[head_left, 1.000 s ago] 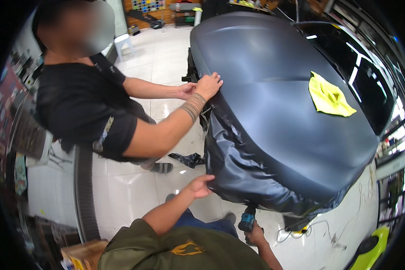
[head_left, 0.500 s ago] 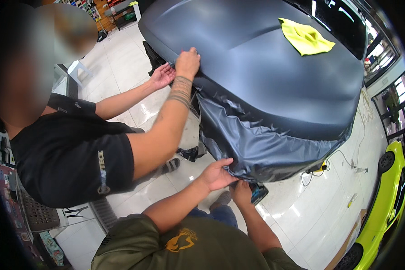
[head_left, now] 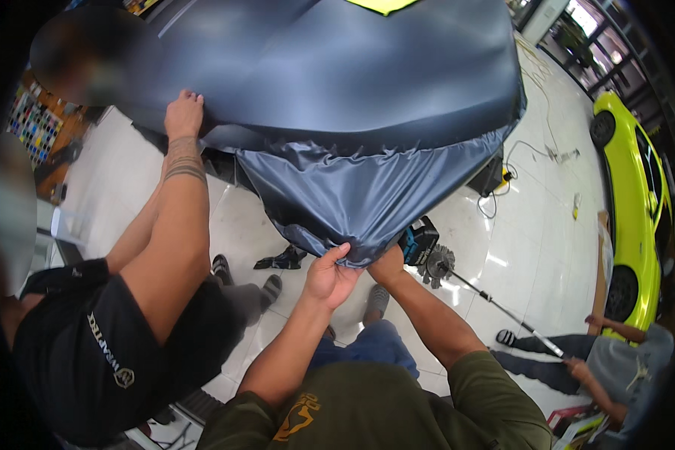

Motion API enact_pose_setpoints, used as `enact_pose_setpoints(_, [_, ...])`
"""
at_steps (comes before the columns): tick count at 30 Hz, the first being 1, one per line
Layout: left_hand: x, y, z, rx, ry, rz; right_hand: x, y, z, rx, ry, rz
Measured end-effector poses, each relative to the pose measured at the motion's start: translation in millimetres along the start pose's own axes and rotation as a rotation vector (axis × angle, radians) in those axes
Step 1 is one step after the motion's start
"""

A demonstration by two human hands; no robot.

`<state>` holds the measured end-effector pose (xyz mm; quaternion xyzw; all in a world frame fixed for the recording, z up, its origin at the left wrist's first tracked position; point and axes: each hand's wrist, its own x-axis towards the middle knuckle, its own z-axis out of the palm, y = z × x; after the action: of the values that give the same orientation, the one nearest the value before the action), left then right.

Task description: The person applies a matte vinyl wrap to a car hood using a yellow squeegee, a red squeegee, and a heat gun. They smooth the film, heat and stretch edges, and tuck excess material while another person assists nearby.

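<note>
My left hand pinches the lower corner of loose, wrinkled dark satin grey film that hangs from the front edge of a car's matte dark grey hood. My right hand is beside it at the film's lower edge, closed on a blue and black cordless drill; its fingers are partly hidden. At my left, a co-worker in a black shirt has a hand on the hood's edge.
Another person at lower right holds a long pole with a grey fluffy head. A lime car stands at right. Cables and a black scrap lie on the tiled floor. A yellow cloth rests on the hood.
The view has shifted, and the person with the pole now shows. My left hand rose onto the film's corner, which is drawn out. My right hand and drill came up beside it.
</note>
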<state>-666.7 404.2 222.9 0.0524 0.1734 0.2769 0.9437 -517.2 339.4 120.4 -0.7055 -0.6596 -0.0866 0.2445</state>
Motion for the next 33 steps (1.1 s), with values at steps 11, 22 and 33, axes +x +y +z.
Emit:
enact_pose_setpoints(11, [9.3,-19.5,15.7,0.106,-0.246,0.060,-6.3,16.0,-19.1,-0.172,0.019,0.264])
enact_pose_setpoints(22, [78.3,-26.9,59.3,0.339,-0.192,0.398,-25.0,37.8,-9.2,-0.096,-0.132,0.274])
enact_pose_setpoints(33, [39.0,-67.5,100.7,0.187,0.122,0.423,-22.1,52.5,-18.8,0.075,-0.087,0.196])
